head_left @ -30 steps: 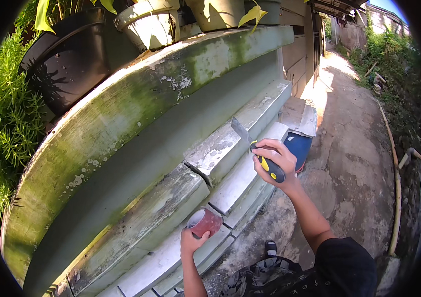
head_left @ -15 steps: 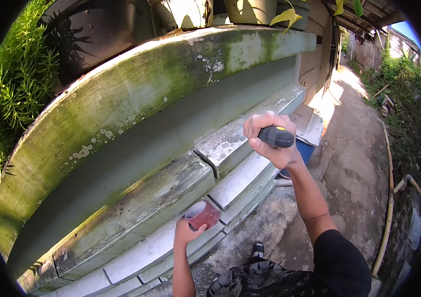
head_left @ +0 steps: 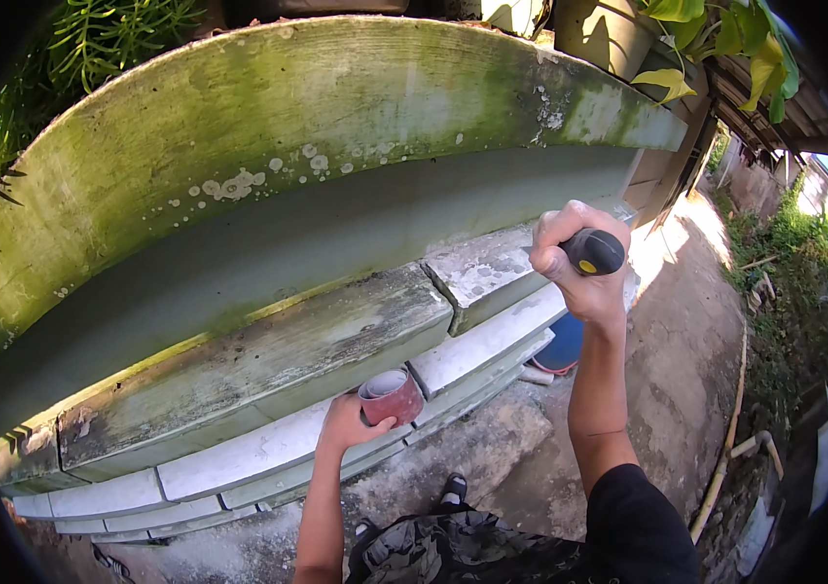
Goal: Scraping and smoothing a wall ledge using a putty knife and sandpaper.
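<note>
My right hand (head_left: 577,277) is closed in a fist round a black handle (head_left: 605,249) with a yellow spot on its end. The rest of that tool is hidden behind the fist, so its kind does not show. The hand is over the right part of the upper ledge (head_left: 487,275), whose surface is whitish and flaking. Lower and to the left, my left hand (head_left: 344,420) grips a roll of reddish-brown sandpaper (head_left: 395,399), thumb on its outer side. This roll is held in front of the white lower step (head_left: 278,440).
A curved, mossy green wall band (head_left: 239,117) overhangs the stepped ledges, with flower pots (head_left: 605,37) on top. Under my right forearm stands a blue container (head_left: 560,346). A concrete path (head_left: 677,341) runs along the right, edged by a thin pipe (head_left: 728,438).
My view has swung, so the wall sits further right and flatter. Both hands keep their grips. The handle's yellow spot has turned from the top toward the lower left.
</note>
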A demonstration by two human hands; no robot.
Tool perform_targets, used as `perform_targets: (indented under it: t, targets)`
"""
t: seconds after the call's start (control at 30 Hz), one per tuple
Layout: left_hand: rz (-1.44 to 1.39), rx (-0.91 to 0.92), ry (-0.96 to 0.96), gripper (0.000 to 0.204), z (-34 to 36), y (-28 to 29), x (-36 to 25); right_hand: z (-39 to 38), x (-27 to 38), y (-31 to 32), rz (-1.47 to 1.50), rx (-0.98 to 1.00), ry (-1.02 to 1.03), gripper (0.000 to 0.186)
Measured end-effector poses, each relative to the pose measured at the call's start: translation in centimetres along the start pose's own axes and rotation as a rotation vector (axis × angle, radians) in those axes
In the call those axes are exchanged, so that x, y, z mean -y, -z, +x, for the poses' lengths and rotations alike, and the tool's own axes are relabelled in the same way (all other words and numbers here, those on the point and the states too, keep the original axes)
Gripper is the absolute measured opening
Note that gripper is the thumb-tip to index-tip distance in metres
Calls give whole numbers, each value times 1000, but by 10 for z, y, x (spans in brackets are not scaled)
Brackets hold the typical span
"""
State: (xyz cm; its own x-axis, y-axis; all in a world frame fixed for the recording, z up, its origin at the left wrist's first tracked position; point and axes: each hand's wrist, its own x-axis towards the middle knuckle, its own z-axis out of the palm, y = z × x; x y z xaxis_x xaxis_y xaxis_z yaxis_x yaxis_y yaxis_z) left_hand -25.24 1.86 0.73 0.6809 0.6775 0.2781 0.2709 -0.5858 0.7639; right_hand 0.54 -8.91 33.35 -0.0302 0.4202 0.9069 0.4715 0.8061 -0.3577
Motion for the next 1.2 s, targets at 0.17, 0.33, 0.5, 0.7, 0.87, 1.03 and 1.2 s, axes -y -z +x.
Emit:
perform_targets:
  t: [0.17, 0.33, 0.5, 0.7, 0.87, 1.03, 1.2]
  targets:
    - [66, -86, -121, 54, -3, 4, -1, -7, -3, -8, 234, 260, -16, 38]
    - [71, -72, -106, 56, 2, -3, -1, -7, -40, -14, -208, 220, -146, 43]
    - [39, 20, -21, 62, -2, 1, 0, -7, -17, -15, -84, 156, -150, 45]
    - [34, 54, 9, 64, -2, 2, 2, -14, -5, -14, -21, 73, -143, 44]
    - [-10, 32, -21, 62, 3, -1, -3, -10, -31, -16, -161, 67, -185, 45]
    - [50, -7, -71, 59, 2, -4, 4, -11, -38, -15, -162, 136, -193, 47]
    - [76, -46, -94, 57, 0, 2, 3, 1, 3, -11, 75, 50, -302, 46]
